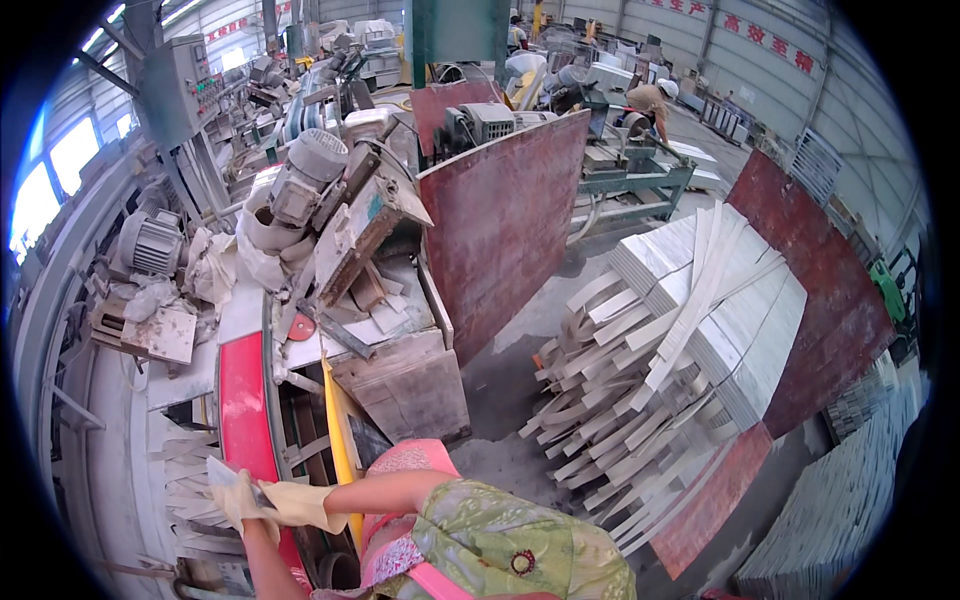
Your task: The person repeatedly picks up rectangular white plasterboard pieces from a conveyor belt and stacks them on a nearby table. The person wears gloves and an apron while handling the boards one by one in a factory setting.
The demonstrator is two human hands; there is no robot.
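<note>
Overhead, from the head camera, large red lettering point(768, 42) runs along the right-hand wall point(850, 110), and a smaller run of red characters point(226, 30) shows far off at upper left. A grey control box point(178, 88) near the upper left carries small coloured buttons, too small to make out any marking.

Low on the left, both hands wear cream gloves and come together over the edge of a red belt point(248, 400). The left hand point(236, 500) is closed around a pale flat piece point(219, 473), whose end sticks out past the glove on the upper left side. The right hand point(298, 504) lies just beside it, pointing left; its fingers are hidden in the loose glove, so I cannot tell how tightly it is clenched or whether it too grasps the piece.

Pale strips point(185, 482) lie close by on the left of the hands. A yellow edge point(338, 430) rises to the right of the belt, beyond the gloves.
</note>
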